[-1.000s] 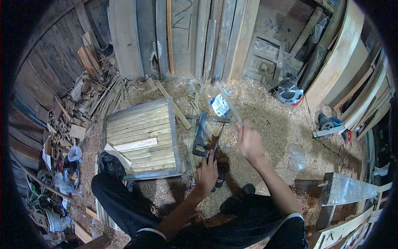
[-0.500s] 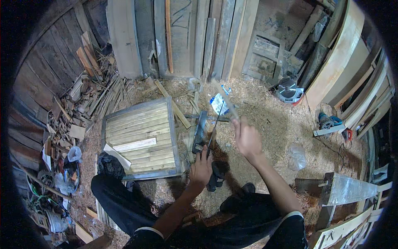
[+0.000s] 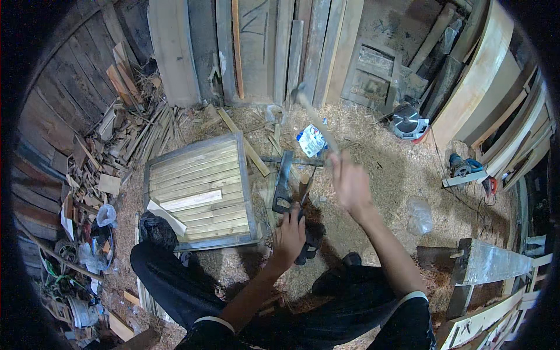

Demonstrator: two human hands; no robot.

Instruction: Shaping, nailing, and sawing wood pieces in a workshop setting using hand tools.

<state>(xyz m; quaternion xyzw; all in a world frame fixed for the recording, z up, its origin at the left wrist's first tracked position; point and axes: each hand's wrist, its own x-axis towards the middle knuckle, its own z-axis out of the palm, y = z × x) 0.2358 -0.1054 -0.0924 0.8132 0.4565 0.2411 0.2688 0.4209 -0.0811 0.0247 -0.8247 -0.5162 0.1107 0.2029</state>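
Now the right hand (image 3: 350, 184) clamps a raised wooden-handled hammer (image 3: 315, 119), while the left hand (image 3: 290, 233) grips a small dark piece right of the slatted wooden panel (image 3: 201, 192); fingers low, strike square.

- A rough woodworking shed.
- Sawdust floor (image 3: 373, 157) covered in shavings.
- Planks (image 3: 291, 52) lean against the timber wall.
- Offcut pile (image 3: 116, 134) at the left.
- Circular saw (image 3: 407, 122) and blue power tool (image 3: 464, 166) lie at the right.
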